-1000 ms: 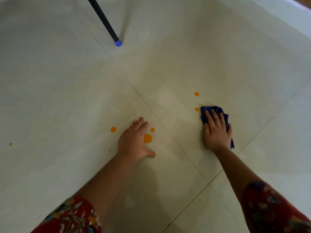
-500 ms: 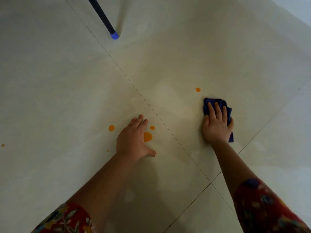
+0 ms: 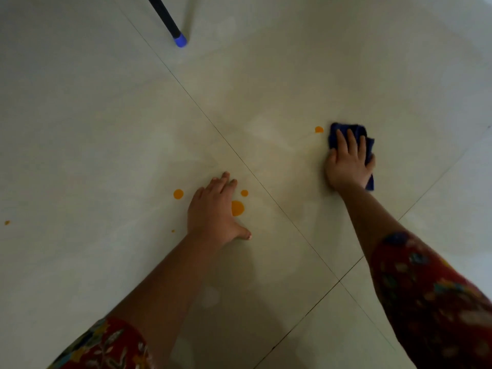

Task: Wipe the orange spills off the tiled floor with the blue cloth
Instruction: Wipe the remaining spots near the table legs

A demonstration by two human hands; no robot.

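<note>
My right hand (image 3: 347, 161) presses flat on the folded blue cloth (image 3: 368, 145) on the pale tiled floor (image 3: 106, 129), fingers straight. One orange drop (image 3: 319, 129) lies just left of the cloth's far corner. My left hand (image 3: 214, 209) rests flat on the floor, fingers spread, bearing my weight. Beside it lie a large orange spill (image 3: 237, 208), a small drop (image 3: 244, 193) and a round drop (image 3: 178, 194). Tiny orange specks sit at the far left (image 3: 7, 222) and near my left wrist (image 3: 173, 231).
A black pole with a blue tip (image 3: 180, 40) stands on the floor at the top. Dark grout lines cross between my hands and meet at lower right (image 3: 338, 280).
My right hand slid the cloth forward, up toward the far orange drop. The nearer drop beside the cloth is gone. My left hand stayed in place.
</note>
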